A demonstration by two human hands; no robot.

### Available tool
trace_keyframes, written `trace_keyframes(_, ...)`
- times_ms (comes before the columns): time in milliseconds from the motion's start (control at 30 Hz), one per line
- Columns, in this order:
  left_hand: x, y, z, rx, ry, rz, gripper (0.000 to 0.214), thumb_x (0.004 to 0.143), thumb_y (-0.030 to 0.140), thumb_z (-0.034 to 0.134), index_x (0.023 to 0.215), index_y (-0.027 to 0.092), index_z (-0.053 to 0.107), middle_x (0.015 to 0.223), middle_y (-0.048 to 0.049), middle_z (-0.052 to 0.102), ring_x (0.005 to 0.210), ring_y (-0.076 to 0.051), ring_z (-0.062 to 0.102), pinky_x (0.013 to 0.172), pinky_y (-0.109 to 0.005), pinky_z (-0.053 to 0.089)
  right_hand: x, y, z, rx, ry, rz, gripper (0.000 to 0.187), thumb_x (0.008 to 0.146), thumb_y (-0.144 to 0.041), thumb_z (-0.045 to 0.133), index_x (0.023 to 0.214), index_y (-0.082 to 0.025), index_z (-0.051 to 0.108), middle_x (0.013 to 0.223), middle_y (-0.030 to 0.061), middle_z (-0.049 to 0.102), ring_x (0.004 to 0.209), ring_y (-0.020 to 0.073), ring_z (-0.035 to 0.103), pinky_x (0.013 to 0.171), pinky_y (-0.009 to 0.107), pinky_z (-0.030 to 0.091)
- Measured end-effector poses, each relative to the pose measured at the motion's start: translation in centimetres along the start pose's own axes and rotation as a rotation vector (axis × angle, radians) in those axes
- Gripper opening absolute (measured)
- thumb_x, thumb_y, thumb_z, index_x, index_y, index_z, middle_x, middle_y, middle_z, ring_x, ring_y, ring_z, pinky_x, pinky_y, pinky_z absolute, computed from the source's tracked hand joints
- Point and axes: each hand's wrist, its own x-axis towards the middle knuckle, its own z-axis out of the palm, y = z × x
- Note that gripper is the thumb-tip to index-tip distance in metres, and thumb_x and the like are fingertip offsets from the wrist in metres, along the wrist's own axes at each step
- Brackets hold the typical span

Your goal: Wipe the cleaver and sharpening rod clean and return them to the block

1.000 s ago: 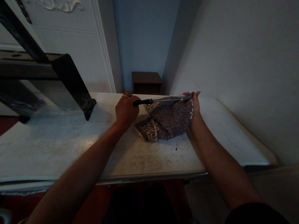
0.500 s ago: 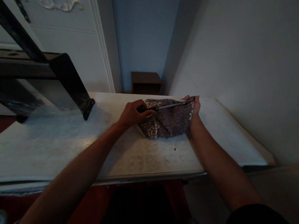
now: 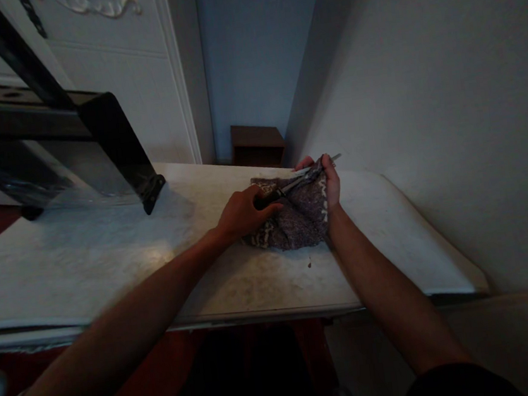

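Observation:
My left hand (image 3: 245,213) is closed around the black handle of a knife (image 3: 293,184), whose narrow blade points to the right and slightly away from me. My right hand (image 3: 332,181) grips a grey-brown cloth (image 3: 299,219) with a whitish pattern, folded over the blade near its far end. The blade's tip sticks out past the right fingers. Most of the cloth hangs or lies between both hands, just over the white tabletop (image 3: 226,285); part of the right hand is hidden behind it.
A black metal frame (image 3: 113,132) with a clear panel stands on the left of the tabletop. A small dark crumb (image 3: 309,265) lies near the cloth. Behind are a brown box-like shelf (image 3: 257,136) and a white cabinet door (image 3: 120,68); a pale wall (image 3: 449,107) rises on the right.
My right hand has moved left and a little away from me, bunching the cloth around the blade. The knife is now tilted more, and its tip shows beyond the cloth.

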Motion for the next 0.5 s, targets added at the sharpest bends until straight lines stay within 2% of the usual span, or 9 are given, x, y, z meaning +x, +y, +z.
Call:
trace_keyframes(100,-0.3,0.4,0.1,0.045,0.004,0.015,0.035,0.078,0.048,0.064,0.091,0.016,0.057,0.084,-0.0052,0.064,0.074,-0.018,0.057,0.065,-0.029,0.039,-1.1,0.9,1.3,-0.028,-0.089,0.094,0.026,0.086,-0.044,0.055,0.088,-0.018,0.06,0.079,0.0035,0.067,0.08,0.0178,0.066,0.084,0.04,0.055)
trace_keyframes(200,-0.4,0.7,-0.1,0.037,0.076,0.003,0.028,0.079,0.038,0.064,0.093,0.016,0.053,0.083,-0.0034,0.062,0.073,-0.017,0.056,0.065,-0.028,0.039,-1.9,1.2,2.1,-0.083,-0.114,0.119,0.021,0.087,-0.039,0.055,0.093,-0.019,0.059,0.08,0.003,0.068,0.081,0.0192,0.066,0.084,0.043,0.055)
trace_keyframes(333,-0.2,0.7,-0.5,0.081,0.165,0.024,0.036,0.077,0.049,0.067,0.083,0.016,0.053,0.08,-0.0031,0.059,0.073,-0.016,0.053,0.066,-0.028,0.038,-1.9,1.0,2.1,-0.062,-0.058,0.115,0.016,0.088,-0.032,0.052,0.091,-0.019,0.059,0.065,-0.0016,0.062,0.066,0.0161,0.064,0.081,0.04,0.056)
trace_keyframes(500,0.3,0.6,-0.9,0.014,0.18,0.006,0.038,0.081,0.054,0.061,0.078,0.016,0.062,0.081,-0.0042,0.064,0.078,-0.016,0.057,0.072,-0.029,0.04,-0.6,0.7,0.7,0.022,0.019,0.082,0.012,0.084,-0.029,0.055,0.085,-0.018,0.059,0.056,-0.0046,0.053,0.056,0.0123,0.057,0.079,0.035,0.055)
